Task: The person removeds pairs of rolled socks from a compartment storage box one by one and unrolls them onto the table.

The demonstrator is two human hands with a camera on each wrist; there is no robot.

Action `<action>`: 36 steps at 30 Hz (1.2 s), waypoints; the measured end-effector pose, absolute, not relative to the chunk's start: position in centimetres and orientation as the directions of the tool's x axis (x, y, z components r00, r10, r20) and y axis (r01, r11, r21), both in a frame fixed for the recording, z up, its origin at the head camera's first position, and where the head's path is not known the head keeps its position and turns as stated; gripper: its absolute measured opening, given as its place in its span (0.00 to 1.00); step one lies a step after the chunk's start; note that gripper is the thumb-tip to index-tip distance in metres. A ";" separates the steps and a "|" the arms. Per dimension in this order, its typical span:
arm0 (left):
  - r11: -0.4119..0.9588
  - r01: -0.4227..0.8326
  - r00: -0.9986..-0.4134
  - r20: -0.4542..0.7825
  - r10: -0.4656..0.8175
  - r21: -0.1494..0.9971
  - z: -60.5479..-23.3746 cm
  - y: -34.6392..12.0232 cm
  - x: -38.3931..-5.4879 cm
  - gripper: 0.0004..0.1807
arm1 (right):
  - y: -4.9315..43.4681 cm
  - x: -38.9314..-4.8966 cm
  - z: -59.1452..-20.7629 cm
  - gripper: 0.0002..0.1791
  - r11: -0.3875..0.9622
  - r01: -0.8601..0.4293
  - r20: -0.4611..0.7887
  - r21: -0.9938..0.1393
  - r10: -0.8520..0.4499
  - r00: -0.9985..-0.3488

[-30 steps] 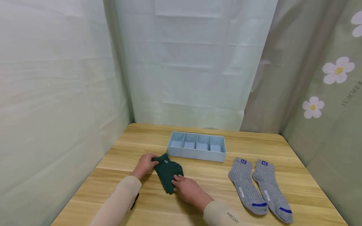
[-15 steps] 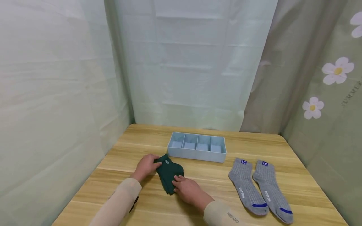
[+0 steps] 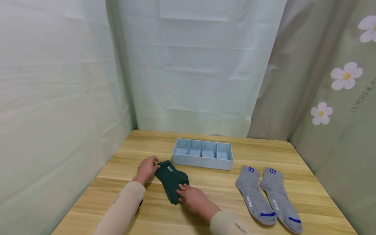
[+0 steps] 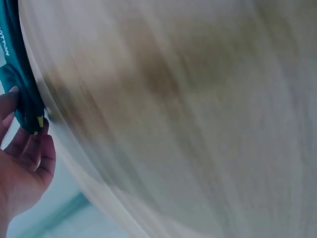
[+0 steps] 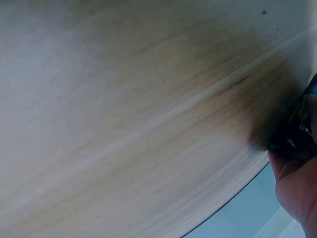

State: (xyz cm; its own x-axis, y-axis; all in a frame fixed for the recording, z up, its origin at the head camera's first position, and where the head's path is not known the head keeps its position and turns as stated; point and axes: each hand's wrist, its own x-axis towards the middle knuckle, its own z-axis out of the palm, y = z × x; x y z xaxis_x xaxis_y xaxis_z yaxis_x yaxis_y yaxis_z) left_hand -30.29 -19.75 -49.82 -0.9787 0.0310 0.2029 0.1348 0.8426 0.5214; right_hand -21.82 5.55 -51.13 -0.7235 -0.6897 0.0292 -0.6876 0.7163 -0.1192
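A dark green sock [image 3: 172,179] with white COTTON lettering lies left of centre on the wooden table, in what looks like more than one layer. My left hand [image 3: 146,169] pinches its far left end, where a small yellow mark shows. In the left wrist view, the thumb and fingers of the left hand [image 4: 27,158] hold that end. My right hand [image 3: 194,198] rests its fingers on the sock's near right edge; its thumb is hard to make out. The right wrist view shows only part of the right hand [image 5: 299,191] beside dark fabric.
A light blue divided box [image 3: 202,161] with several compartments stands behind the sock. Two grey socks [image 3: 255,194] with blue marks lie side by side at the right. Pale curtains [image 3: 194,71] surround the wooden table [image 3: 102,199].
My left hand has drawn the sock's end a little to the left, and the lettering and a yellow mark show more. The right hand stays on the near edge.
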 end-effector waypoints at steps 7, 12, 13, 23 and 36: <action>0.887 0.182 -0.971 0.219 0.094 0.425 -50.1 -19.7 -30.6 0.09 | 5.6 -21.8 -51.0 0.22 0.718 -0.687 0.025 -0.113 -0.689 -0.725; 0.904 0.227 -0.965 0.210 0.158 0.363 -50.3 -19.7 -30.7 0.14 | 5.7 -22.0 -51.2 0.22 0.718 -0.686 0.024 -0.119 -0.688 -0.725; 0.905 0.226 -0.965 0.209 0.158 0.361 -50.3 -19.8 -30.8 0.14 | 5.7 -22.0 -51.2 0.22 0.717 -0.686 0.024 -0.120 -0.689 -0.724; 0.871 0.150 -0.981 0.179 0.073 0.468 -50.0 -20.4 -31.9 0.09 | 5.6 -21.7 -51.1 0.22 0.717 -0.680 0.019 -0.156 -0.686 -0.727; 0.894 0.170 -0.981 0.152 0.116 0.414 -50.6 -21.6 -32.7 0.11 | 5.5 -21.9 -51.3 0.22 0.719 -0.681 0.023 -0.143 -0.685 -0.728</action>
